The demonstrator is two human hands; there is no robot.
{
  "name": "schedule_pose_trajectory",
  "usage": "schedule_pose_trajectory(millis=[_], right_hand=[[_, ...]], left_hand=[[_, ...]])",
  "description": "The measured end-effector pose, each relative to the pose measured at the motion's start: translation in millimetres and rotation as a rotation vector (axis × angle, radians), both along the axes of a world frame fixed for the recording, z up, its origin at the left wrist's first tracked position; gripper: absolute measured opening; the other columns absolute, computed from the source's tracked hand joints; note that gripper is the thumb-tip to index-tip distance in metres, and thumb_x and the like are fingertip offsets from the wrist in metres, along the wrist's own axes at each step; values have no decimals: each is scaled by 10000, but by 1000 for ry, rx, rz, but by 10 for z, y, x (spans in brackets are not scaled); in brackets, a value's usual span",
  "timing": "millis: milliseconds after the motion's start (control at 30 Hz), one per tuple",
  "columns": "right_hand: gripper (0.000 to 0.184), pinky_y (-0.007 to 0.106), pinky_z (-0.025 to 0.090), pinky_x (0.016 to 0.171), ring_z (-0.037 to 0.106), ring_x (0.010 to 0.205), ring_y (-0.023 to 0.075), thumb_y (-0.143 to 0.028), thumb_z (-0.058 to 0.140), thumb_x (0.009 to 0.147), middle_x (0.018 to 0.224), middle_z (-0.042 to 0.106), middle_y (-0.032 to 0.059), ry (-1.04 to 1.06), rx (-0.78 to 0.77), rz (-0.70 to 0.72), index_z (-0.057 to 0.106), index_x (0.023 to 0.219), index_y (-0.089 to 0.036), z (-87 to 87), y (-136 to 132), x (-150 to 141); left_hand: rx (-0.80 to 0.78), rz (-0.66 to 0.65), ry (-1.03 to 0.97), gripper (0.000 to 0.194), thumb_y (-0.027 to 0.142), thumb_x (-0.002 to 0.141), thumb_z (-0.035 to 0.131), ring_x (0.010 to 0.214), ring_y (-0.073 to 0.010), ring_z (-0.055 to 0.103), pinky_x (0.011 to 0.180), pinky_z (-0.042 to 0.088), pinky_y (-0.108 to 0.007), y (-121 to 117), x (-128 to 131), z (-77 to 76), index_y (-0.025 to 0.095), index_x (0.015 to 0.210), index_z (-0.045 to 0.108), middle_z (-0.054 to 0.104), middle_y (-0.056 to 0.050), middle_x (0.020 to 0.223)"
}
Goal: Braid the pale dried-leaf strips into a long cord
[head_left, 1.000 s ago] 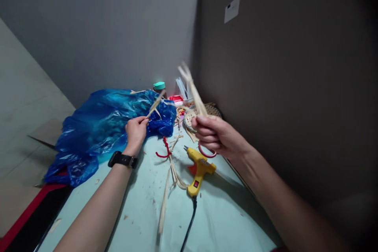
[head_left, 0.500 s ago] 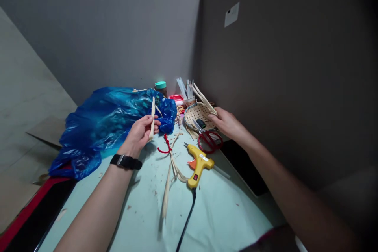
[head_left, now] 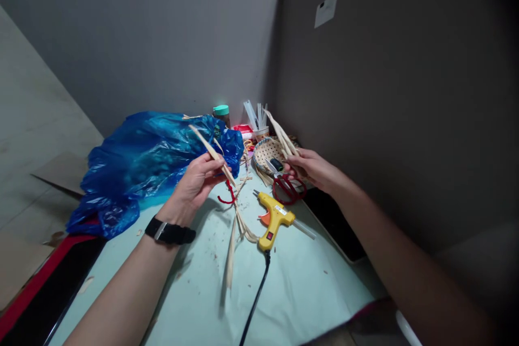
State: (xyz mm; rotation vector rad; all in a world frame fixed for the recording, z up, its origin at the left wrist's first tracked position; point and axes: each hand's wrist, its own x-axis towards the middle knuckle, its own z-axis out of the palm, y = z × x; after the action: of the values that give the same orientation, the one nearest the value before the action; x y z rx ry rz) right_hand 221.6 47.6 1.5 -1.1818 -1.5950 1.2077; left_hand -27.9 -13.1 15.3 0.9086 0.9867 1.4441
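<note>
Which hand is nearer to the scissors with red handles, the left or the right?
Right. The right hand shows just above the handles of the red-handled scissors. The left hand is well to their left, in front of the blue plastic bag.

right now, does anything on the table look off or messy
Nothing looks spilled or broken. A bit untidy: small scraps litter the table, and the glue gun lies on its side with its nozzle close to loose strips; I can't tell whether it's hot.
</note>
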Motion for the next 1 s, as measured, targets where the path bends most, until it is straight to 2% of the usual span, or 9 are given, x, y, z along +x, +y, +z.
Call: schedule_pose_trajectory(millis=[67,200,233,333,467,567,700,900,1000], right_hand=[[115,243,466,516,507,526,106,-265,529,798,694,608,29,133,-66,97,491,720,-190,68,-153,-123],[126,224,490,531,529,538,89,-281,559,791,718,611,30,287,-166,216,536,745,-167,97,-388,-325],[126,214,491,533,538,541,87,-281,556,797,716,611,27,322,-186,240,551,756,-162,77,-421,-362],[137,187,481,516,558,534,87,-263,538,808,663,607,18,394,-213,295,589,747,-150,-30,-477,-446],[180,221,520,579,603,577,112,-290,554,822,700,654,48,405,-196,320,623,754,-138,-156,-514,-512],[158,231,531,651,629,635,117,-310,603,811,723,664,35,504,-182,283,618,822,-153,-173,-546,-535],[131,235,522,628,639,636,124,-280,640,793,720,653,11,609,-204,199,582,836,-171,-152,-580,-566],[70,242,515,646,667,660,130,-212,517,873,769,693,32,737,-185,-51,554,828,-174,-134,-511,-610],[55,267,513,650,681,672,156,-201,506,870,764,708,49,788,-198,-87,544,835,-181,-101,-436,-622]], left_hand=[[-6,-19,-28,122,57,654,645,614,-135,616,612,524,-261,-10,86,-13,128,748,614,626,-21,663],[-24,-85,-57,84,62,669,625,447,-57,469,444,395,-174,-45,313,-70,108,738,615,562,1,580],[-31,-103,-56,47,100,695,638,439,-50,452,423,372,-168,-62,374,-83,100,739,623,568,-7,593],[-41,-173,-36,163,231,727,711,504,-84,526,455,427,-197,-122,538,-111,90,780,650,615,-50,671],[-5,-178,-5,242,271,652,798,425,-96,474,421,429,-237,-154,642,-138,116,739,633,511,27,515],[31,-76,16,237,265,662,798,409,-58,421,388,349,-182,-134,620,-153,104,710,631,483,44,494],[60,40,25,168,190,689,771,415,-23,357,381,274,-149,-114,537,-147,84,745,653,459,62,497],[70,30,-49,122,217,824,601,483,-50,456,479,389,-168,-114,466,-117,134,739,574,611,-22,665],[41,-30,-38,144,250,831,597,426,-54,382,442,350,-166,-120,460,-117,157,733,549,472,41,515]])
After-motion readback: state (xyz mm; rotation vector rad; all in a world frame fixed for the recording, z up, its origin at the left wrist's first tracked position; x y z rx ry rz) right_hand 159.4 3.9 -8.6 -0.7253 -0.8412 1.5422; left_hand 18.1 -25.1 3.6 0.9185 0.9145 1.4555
